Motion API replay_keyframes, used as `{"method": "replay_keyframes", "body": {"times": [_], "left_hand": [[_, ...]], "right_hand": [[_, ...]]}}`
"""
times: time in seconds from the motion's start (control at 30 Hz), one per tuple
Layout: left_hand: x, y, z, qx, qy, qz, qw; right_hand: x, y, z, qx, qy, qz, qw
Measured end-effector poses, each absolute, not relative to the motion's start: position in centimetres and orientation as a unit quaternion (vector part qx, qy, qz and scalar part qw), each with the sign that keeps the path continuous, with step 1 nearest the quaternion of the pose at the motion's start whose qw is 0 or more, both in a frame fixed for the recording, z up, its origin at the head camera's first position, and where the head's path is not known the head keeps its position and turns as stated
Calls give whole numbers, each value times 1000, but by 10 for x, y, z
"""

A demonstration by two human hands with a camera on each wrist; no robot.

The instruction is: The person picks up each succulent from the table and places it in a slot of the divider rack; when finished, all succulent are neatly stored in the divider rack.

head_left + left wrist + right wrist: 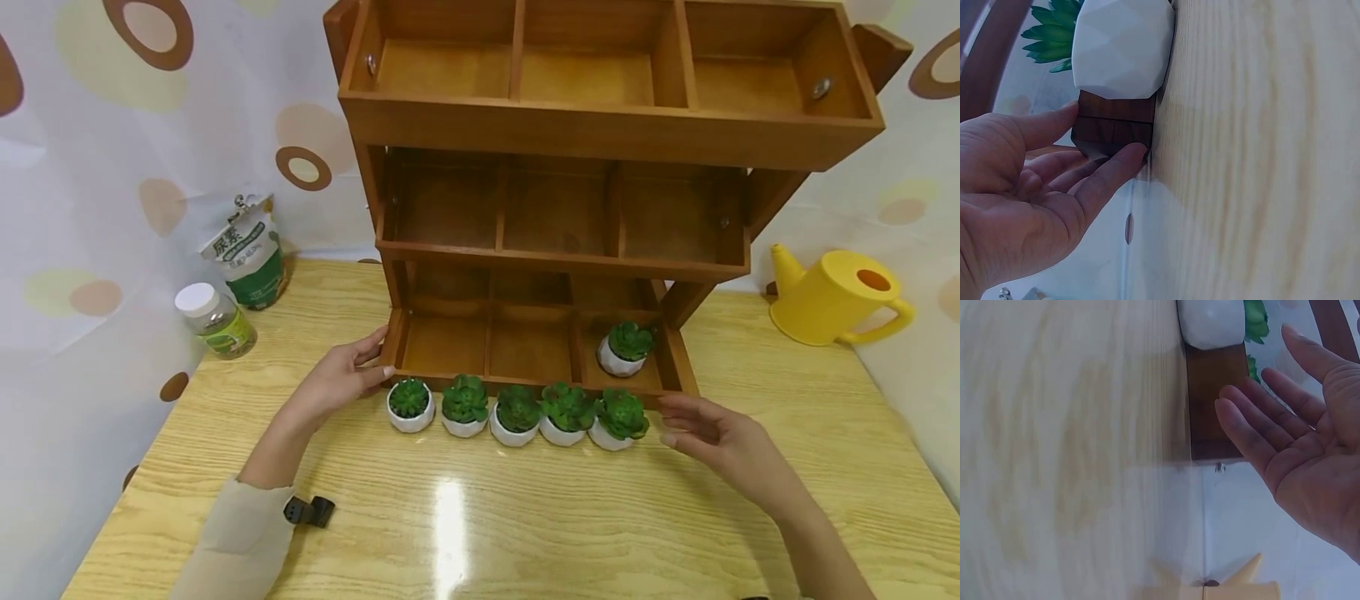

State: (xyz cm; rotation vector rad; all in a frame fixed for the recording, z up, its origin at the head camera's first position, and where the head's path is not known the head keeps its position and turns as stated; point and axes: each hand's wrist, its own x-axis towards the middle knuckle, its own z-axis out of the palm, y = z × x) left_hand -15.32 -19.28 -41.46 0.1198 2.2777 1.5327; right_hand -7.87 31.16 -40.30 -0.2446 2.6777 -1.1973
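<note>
A brown wooden tiered shelf [615, 133] stands on the table. At its lower left front corner my left hand [341, 379] grips the bottom tray's edge, thumb at the front and fingers along the side, as the left wrist view shows with the hand [1041, 187] on the dark wood [1116, 128]. By the lower right front corner is my right hand [727, 446], its fingers fairly straight; in the right wrist view the fingertips [1225, 406] are at the wood. Several potted succulents [517, 412] line the tray's front. One more succulent [622, 350] sits in the bottom right compartment.
Left of the shelf stand a lidded clear jar [217, 321] and a green-and-white pouch [251, 258] with a clip. A yellow watering can [832, 296] is at the right. Patterned sheeting [75, 208] covers the wall behind the table [360, 533].
</note>
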Motion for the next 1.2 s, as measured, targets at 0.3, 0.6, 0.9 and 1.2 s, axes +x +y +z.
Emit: {"method": "replay_keyframes", "body": {"times": [0.3,0.6,0.9,1.2], "left_hand": [[-153,-190,-414,46,816,543,194],[-152,-191,-413,46,828,526,189],[-153,-192,-413,45,824,531,192],[-153,-193,-414,43,819,539,195]], "right_hand": [[-87,297,-407,-111,910,-383,112],[-94,289,-412,-101,903,-384,164],[-96,282,-413,-121,919,-346,144],[-97,276,-412,-119,919,-341,159]]}}
